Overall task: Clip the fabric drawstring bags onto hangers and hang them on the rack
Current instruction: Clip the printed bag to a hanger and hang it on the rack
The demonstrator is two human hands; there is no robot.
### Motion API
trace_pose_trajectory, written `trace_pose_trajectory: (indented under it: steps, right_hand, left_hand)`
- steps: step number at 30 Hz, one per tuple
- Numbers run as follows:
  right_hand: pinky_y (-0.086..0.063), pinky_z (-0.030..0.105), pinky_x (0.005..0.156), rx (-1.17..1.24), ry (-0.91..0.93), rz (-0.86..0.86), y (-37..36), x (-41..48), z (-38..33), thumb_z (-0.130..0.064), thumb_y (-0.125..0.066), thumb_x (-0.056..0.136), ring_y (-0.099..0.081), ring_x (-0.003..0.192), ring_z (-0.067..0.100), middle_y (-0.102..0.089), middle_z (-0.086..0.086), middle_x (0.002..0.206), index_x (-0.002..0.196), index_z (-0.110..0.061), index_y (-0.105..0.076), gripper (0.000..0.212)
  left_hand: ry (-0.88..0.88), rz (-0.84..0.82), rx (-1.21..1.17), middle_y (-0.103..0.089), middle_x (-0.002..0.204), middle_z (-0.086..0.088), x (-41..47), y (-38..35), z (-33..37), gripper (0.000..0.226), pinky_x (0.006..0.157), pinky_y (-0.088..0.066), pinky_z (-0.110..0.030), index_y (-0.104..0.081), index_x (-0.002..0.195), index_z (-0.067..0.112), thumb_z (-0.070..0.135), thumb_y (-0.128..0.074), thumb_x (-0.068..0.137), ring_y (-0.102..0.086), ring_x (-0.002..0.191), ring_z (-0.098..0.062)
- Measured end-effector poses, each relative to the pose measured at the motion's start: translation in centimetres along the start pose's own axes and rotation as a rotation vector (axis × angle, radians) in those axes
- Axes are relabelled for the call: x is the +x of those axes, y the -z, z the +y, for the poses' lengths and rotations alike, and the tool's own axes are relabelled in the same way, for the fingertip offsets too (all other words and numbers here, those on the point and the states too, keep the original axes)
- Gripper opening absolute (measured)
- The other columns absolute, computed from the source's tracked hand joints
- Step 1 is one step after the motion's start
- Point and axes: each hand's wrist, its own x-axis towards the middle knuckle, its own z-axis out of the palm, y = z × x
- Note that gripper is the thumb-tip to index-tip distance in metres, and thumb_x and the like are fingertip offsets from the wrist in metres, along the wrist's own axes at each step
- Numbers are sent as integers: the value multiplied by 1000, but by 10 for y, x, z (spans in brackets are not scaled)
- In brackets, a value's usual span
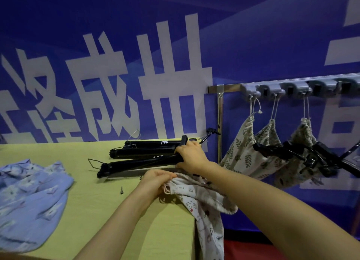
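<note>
As right hand [190, 156] curls, hanger [140, 164] gripped — seemingly

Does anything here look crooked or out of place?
Yes. The black plastic hangers beside the leaf-print fabric bags on the metal rack dangle tilted. The white printed fabric bag droops over the edge of the yellow-green table.
</note>
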Motion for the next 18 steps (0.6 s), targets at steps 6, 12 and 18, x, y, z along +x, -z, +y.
trace_pose_trajectory:
  steps: [6, 12, 18]
  right_hand:
    - [-32, 35, 95, 40, -57, 93, 28, -13, 18, -42, -64, 85, -50, 104, 25, -66, 3, 107, 119, -19, -59, 41]
    - [-30, 34, 94, 33, -96, 129, 42, -40, 46, -39, -66, 83, -51, 101, 25, -66, 0, 102, 113, -20, -61, 36]
    - [-22, 35, 108, 3, -36, 207, 46, -58, 61, -42, -63, 84, -42, 120, 19, -57, -5, 125, 127, -25, -54, 48]
  left_hand:
    - [92, 204, -393, -70, 89, -21, 13, -7, 11, 47, 84, -53, -39, -68, 90, -5, 41, -64, 83, -66, 85, -32]
    - [94, 386, -591, -57, 68, -7, 27, -32, 31, 40, 60, -47, -28, -55, 71, 8, 45, -69, 77, -52, 57, -18]
    - [140, 359, -701, -62, 77, -12, 51, -51, 32, 38, 64, -54, -38, -56, 76, 5, 38, -74, 76, -63, 68, -27]
